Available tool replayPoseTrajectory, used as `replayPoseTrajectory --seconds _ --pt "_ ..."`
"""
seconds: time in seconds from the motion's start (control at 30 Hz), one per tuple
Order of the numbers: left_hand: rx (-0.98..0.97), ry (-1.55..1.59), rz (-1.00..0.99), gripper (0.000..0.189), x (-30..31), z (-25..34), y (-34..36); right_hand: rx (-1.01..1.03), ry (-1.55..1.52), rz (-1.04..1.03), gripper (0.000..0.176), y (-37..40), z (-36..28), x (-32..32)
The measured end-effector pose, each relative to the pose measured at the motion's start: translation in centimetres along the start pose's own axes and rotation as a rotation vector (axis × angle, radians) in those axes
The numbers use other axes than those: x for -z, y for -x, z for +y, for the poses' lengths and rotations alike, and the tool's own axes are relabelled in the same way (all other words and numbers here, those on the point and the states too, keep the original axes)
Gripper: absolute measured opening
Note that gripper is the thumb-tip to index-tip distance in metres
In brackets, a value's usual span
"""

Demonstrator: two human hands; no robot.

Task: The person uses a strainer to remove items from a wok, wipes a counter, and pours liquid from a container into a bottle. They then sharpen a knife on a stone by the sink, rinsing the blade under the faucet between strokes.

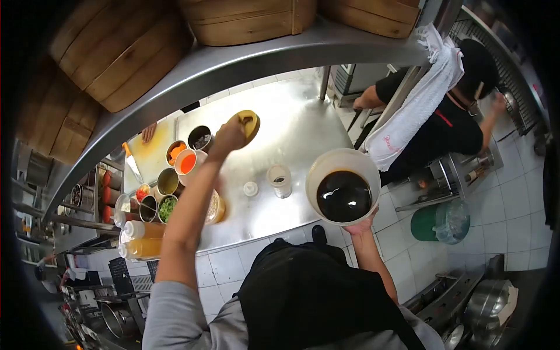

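Note:
My left hand (230,135) stretches over the steel table, its fingers closed on a yellow round, bowl-shaped piece (252,126) with a dark inside; its exact kind I cannot make out. On the right, my right hand (363,224) grips a translucent plastic tub (330,166) from its near lower side, most fingers hidden beneath it. Dark brown liquid (344,195) fills part of the tub. Between the hands stands an uncapped squeeze bottle (280,181), with a small white cap (250,188) lying to its left.
Containers of orange pieces (176,153), red sauce (187,162) and chopped greens (167,207) crowd the left. Yellow-filled bottles (143,240) stand nearer me. A knife (132,163) lies by a cutting board (153,154), where another person's hand rests. Bamboo steamers (245,20) sit overhead; a co-worker (431,111) stands right.

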State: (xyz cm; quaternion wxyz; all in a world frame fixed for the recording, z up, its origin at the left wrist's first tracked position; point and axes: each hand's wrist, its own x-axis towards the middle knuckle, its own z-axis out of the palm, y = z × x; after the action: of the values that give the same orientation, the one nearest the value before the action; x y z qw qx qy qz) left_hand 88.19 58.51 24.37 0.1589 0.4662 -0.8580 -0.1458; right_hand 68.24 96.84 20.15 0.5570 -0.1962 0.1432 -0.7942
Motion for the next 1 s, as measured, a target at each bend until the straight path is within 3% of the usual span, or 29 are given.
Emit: replayPoseTrajectory --seconds 0.07,0.17,0.2,0.27,0.47,0.53,0.6,0.63,0.7,0.73,0.8,0.83,0.93,1.0 --pt "0.051 -0.088 -0.057 0.031 -2.7 -0.2 1.1 -0.014 -0.036 0.088 0.090 0.5 -0.3 -0.9" --pt "-0.080 -0.267 -0.088 0.035 -5.9 -0.6 2.7 -0.010 -0.068 0.188 0.094 1.2 -0.3 -1.9" --pt "-0.033 -0.290 -0.136 0.037 -7.6 -1.2 2.3 -0.008 -0.072 0.196 0.094 1.7 -0.5 -1.9" --pt "-0.123 -0.280 0.018 0.035 -9.9 -2.3 3.2 -0.026 -0.067 0.244 0.090 2.2 -0.6 -0.9" --pt "-0.103 -0.138 -0.038 0.026 -11.5 -2.9 5.4 -0.036 -0.040 0.203 0.092 2.6 -1.0 -0.4" --pt "-0.070 -0.146 -0.086 0.036 -8.5 -1.7 6.9 -0.055 -0.022 0.204 0.094 2.5 -1.2 -0.7" --pt "-0.150 0.478 -0.077 0.065 -6.1 -1.5 9.1 -0.055 0.006 0.224 0.096 2.3 -1.6 -0.9" --pt "-0.158 0.486 -0.088 0.065 -4.8 -0.3 10.4 -0.048 0.040 0.197 0.096 2.1 -1.8 -0.6" --pt "-0.177 0.863 -0.311 0.088 -2.2 1.5 13.3 -0.050 0.047 0.190 0.098 2.1 -2.3 -0.2" --pt "-0.170 0.869 -0.314 0.088 -1.7 2.5 14.2 -0.055 0.051 0.197 0.098 2.0 -2.6 0.1" --pt "-0.198 0.805 -0.269 0.105 -1.6 5.0 15.5 -0.111 0.060 0.165 0.100 1.2 -3.2 0.0" --pt "-0.212 0.770 -0.153 0.098 -2.9 5.5 15.7 -0.114 0.108 0.169 0.103 0.7 -3.4 -0.6" --pt "-0.127 0.775 -0.214 0.085 -2.3 7.5 15.9 -0.104 0.170 0.191 0.105 -0.3 -3.9 -1.4" --pt "-0.126 0.825 -0.144 0.074 -2.7 7.9 16.2 -0.124 0.202 0.156 0.102 -0.5 -4.4 0.2"
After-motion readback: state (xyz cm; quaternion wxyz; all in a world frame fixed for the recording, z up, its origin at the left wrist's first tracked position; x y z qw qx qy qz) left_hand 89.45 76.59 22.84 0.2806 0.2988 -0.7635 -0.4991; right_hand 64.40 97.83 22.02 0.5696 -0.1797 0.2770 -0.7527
